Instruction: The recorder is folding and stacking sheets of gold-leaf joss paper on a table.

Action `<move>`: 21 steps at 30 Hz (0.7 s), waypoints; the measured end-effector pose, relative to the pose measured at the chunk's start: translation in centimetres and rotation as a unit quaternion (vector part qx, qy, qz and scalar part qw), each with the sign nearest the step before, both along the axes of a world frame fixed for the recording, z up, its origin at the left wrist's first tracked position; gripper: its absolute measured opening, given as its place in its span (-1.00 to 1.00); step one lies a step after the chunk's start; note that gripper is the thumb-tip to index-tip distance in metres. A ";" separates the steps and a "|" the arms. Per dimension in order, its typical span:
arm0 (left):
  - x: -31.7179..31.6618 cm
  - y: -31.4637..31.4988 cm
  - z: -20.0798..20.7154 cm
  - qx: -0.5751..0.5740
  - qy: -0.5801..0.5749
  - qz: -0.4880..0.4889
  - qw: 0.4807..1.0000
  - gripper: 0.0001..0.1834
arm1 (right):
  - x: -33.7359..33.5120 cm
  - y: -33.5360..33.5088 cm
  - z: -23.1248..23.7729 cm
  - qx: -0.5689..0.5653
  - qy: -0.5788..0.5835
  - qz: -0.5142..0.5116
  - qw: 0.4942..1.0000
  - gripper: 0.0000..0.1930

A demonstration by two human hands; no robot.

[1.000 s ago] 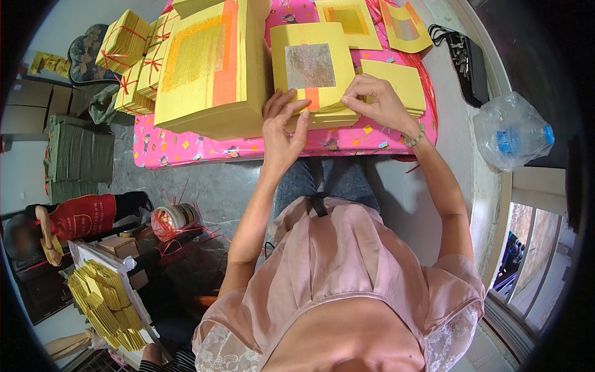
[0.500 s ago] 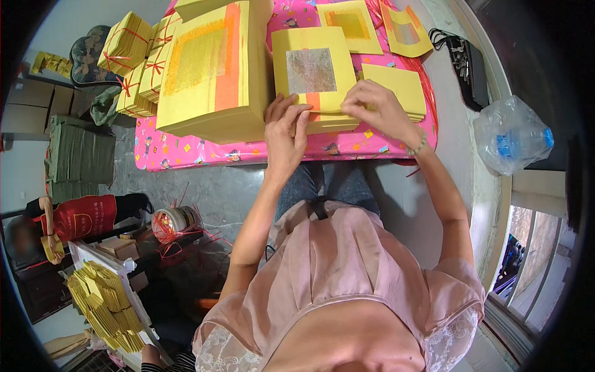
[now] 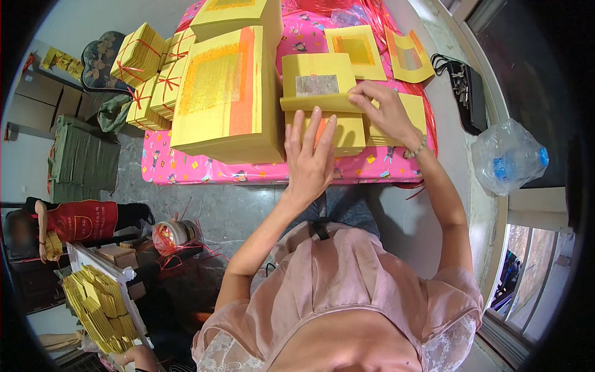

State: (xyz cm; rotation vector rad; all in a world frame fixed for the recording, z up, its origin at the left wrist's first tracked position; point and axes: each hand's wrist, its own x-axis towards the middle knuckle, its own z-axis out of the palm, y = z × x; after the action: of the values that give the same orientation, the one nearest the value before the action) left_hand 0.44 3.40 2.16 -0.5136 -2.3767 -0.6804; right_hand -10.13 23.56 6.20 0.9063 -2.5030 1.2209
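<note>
My right hand [image 3: 389,115] pinches the right edge of a yellow joss paper sheet [image 3: 317,65] with a silver patch. Its near part is lifted and curls back over the patch. Beneath is a low stack of yellow paper [image 3: 347,137] with an orange stripe. My left hand [image 3: 310,155] lies with fingers spread on the front of this stack, just below the curled edge. Immediately left stands a tall block of yellow paper [image 3: 214,93] with a gold patch and orange stripe. Another yellow stack [image 3: 406,115] sits to the right, partly behind my right hand.
Bundles tied with red string [image 3: 147,102] stand at the left of the pink patterned tabletop [image 3: 211,173]. Loose patterned sheets [image 3: 356,53] lie farther back. A black pouch [image 3: 468,87] and bagged bottle [image 3: 511,155] are at right. A person in a red apron [image 3: 83,220] handles yellow paper at left.
The sheet's near edge has been lifted and curled away from me. My left hand has opened out and shifted onto the lower stack; my right still pinches the edge.
</note>
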 end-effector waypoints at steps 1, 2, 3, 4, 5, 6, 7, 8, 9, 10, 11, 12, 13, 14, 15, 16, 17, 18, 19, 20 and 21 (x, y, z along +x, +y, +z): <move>-0.5 0.0 -0.1 0.007 -0.019 -0.015 1.000 -0.33 | -0.9 -0.2 0.1 -0.016 0.004 -0.008 1.000 -0.77; -1.1 0.0 -0.2 0.014 -0.038 -0.030 0.999 -0.30 | -1.9 -0.3 0.4 -0.016 0.006 -0.008 1.000 -0.77; -1.7 0.0 -0.2 0.014 -0.035 -0.029 0.999 -0.30 | -2.9 -0.5 0.8 -0.009 -0.045 -0.034 0.998 -0.74; -2.4 0.1 -0.1 0.021 -0.050 -0.036 0.998 -0.26 | -3.8 -0.7 1.1 -0.001 -0.097 -0.061 0.993 -0.72; -3.1 0.1 -0.1 0.027 -0.066 -0.043 0.996 -0.23 | -4.6 -1.0 1.0 -0.024 -0.069 -0.061 0.995 -0.69; -3.9 -0.1 -0.3 0.026 -0.064 -0.039 0.997 -0.23 | -5.8 -1.3 0.7 -0.026 -0.068 -0.057 0.996 -0.69; -4.8 0.0 -0.6 0.022 -0.056 -0.043 0.997 -0.22 | -7.0 -1.2 0.6 -0.008 -0.068 -0.065 0.996 -0.68; -5.5 0.1 -0.8 0.018 -0.047 -0.046 0.998 -0.21 | -8.1 -1.1 0.3 0.009 -0.068 -0.073 0.995 -0.66; -6.3 0.2 -0.9 0.019 -0.045 -0.047 0.998 -0.21 | -9.4 -1.0 -0.5 0.009 -0.066 -0.075 0.995 -0.66; -6.9 0.4 -0.8 0.005 -0.044 -0.040 0.998 -0.23 | -10.5 -1.1 -1.2 0.008 -0.044 -0.074 0.996 -0.66; -7.5 0.5 -0.7 -0.008 -0.043 -0.032 0.999 -0.25 | -11.5 -1.0 -2.0 0.007 -0.021 -0.073 0.997 -0.66; -8.0 0.5 -0.9 -0.009 -0.040 -0.031 0.999 -0.25 | -12.0 -1.3 -2.1 0.006 -0.019 -0.072 0.997 -0.66; -8.4 0.5 -1.0 -0.016 -0.048 -0.023 0.998 -0.26 | -12.6 -1.5 -2.3 0.015 -0.037 -0.072 0.997 -0.66; -8.9 0.4 -1.2 -0.024 -0.055 -0.015 0.998 -0.28 | -13.0 -1.7 -2.5 0.024 -0.055 -0.072 0.996 -0.66; -9.2 0.3 -1.2 -0.024 -0.052 -0.014 0.998 -0.28 | -13.5 -1.8 -2.9 0.023 -0.053 -0.072 0.996 -0.66; -9.4 0.3 -1.3 -0.037 -0.067 -0.009 0.997 -0.29 | -13.8 -1.9 -3.3 0.049 -0.035 -0.073 0.996 -0.67; -9.5 0.2 -1.3 -0.049 -0.081 -0.003 0.995 -0.30 | -14.2 -1.8 -3.6 0.075 -0.017 -0.074 0.994 -0.69; -9.7 0.2 -1.3 -0.049 -0.079 -0.003 0.996 -0.30 | -14.5 -1.8 -3.8 0.074 -0.014 -0.074 0.994 -0.69; -9.8 0.3 -1.4 -0.053 -0.083 -0.001 0.995 -0.31 | -14.7 -1.8 -3.9 0.096 0.001 -0.075 0.992 -0.70; -9.9 0.3 -1.4 -0.056 -0.087 0.001 0.995 -0.31 | -15.0 -1.7 -4.0 0.119 0.016 -0.077 0.990 -0.72; -9.9 0.2 -1.3 -0.057 -0.085 0.003 0.995 -0.31 | -14.9 -2.0 -3.6 0.117 0.019 -0.075 0.990 -0.72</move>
State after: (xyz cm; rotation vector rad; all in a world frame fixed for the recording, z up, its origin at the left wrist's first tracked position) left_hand -9.46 3.64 0.85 -0.5150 -2.5866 -0.6096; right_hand -25.00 21.59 2.60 0.7643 -2.6683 0.8698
